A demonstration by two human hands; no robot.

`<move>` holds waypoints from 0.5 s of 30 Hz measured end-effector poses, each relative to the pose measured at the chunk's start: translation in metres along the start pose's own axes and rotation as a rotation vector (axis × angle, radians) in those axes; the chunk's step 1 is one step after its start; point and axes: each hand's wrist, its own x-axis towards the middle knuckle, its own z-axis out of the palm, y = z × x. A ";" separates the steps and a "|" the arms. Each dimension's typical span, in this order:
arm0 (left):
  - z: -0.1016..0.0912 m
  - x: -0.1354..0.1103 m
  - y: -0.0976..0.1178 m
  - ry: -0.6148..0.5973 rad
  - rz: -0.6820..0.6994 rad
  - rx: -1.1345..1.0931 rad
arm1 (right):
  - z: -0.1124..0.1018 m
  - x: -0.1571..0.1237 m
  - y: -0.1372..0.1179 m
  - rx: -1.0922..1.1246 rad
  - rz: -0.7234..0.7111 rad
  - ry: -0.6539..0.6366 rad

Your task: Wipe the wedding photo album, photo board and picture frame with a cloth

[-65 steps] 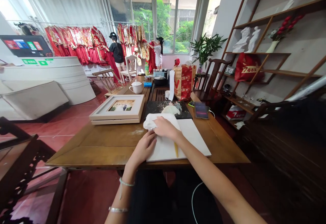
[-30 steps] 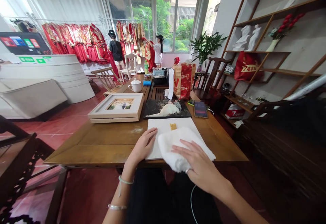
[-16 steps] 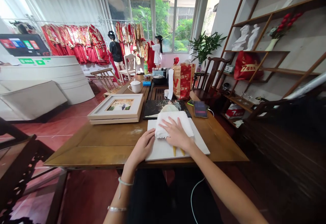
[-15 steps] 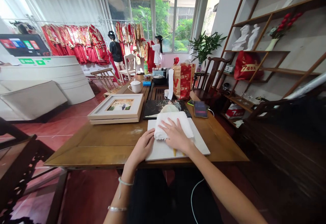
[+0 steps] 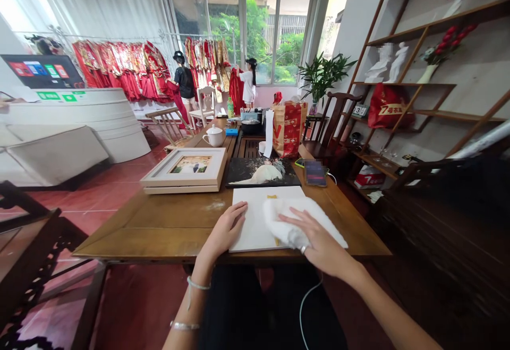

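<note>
A flat white board (image 5: 254,225) lies at the table's front edge, with yellowish strips (image 5: 272,197) showing on its surface. My left hand (image 5: 231,226) rests on the board's left side with its fingers stretched out flat. My right hand (image 5: 314,236) presses on a bunched white cloth (image 5: 277,217) over the board's right half, holding it under spread fingers. The cloth looks blurred by motion and hides part of the board. Right behind the board is a dark picture panel (image 5: 243,179) with a pale shape on it.
Framed photos (image 5: 185,182) are stacked at left on the wooden table (image 5: 159,228). Further back stand a white lidded cup (image 5: 215,136) and a paper bag (image 5: 290,129). A phone (image 5: 315,173) with a cable lies at right. Two people stand by racks of red garments (image 5: 123,68).
My right hand has slid the cloth right and toward me, uncovering the board's left part and the dark panel. The board's right end has shifted slightly right. My left hand stays at the board's left side.
</note>
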 end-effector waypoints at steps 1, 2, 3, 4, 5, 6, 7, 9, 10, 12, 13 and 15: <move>0.000 0.000 0.000 -0.003 -0.004 -0.005 | -0.001 0.008 0.010 -0.034 0.039 0.024; -0.001 0.000 0.001 -0.007 -0.008 -0.008 | -0.002 0.017 0.019 -0.071 0.081 0.038; -0.001 0.000 0.001 -0.010 -0.012 -0.010 | -0.003 0.026 0.027 -0.108 0.126 0.044; -0.001 0.000 0.002 -0.012 -0.015 -0.011 | -0.004 0.037 0.032 -0.140 0.165 0.045; -0.001 0.001 0.002 -0.012 -0.015 -0.011 | -0.004 0.048 0.035 -0.164 0.192 0.042; -0.001 0.001 0.002 -0.010 -0.013 -0.010 | -0.003 0.059 0.036 -0.180 0.204 0.037; -0.001 0.001 0.002 -0.008 -0.009 -0.008 | -0.002 0.069 0.034 -0.186 0.198 0.029; 0.000 0.001 0.000 -0.005 0.004 -0.003 | 0.004 0.088 0.027 -0.180 0.148 0.007; 0.000 0.001 0.000 -0.005 0.010 0.000 | 0.007 0.095 0.021 -0.172 0.113 -0.005; 0.001 0.001 -0.002 -0.007 0.021 0.001 | 0.014 0.106 0.011 -0.162 0.045 -0.029; 0.001 0.001 -0.002 -0.007 0.025 0.000 | 0.017 0.109 0.007 -0.158 0.023 -0.034; 0.001 0.001 -0.003 -0.006 0.024 -0.006 | 0.021 0.110 0.005 -0.155 0.015 -0.026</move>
